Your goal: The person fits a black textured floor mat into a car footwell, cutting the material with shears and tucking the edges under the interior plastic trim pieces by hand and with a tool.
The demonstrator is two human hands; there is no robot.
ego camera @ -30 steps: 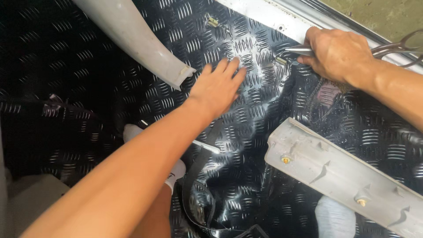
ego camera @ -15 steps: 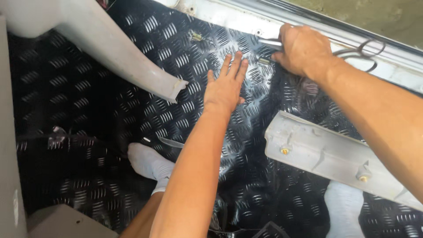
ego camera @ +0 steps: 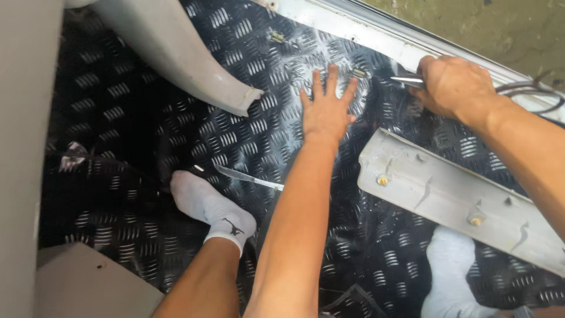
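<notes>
On black tread mat (ego camera: 247, 126), left hand (ego camera: 325, 112) (flat), right hand (ego camera: 456, 87) gripping one metal tool (ego camera: 407, 80)

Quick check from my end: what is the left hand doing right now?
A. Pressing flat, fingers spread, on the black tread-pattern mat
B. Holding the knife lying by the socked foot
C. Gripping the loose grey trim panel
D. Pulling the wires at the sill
A: the left hand lies palm-down with fingers spread on the black mat, holding nothing.
</notes>
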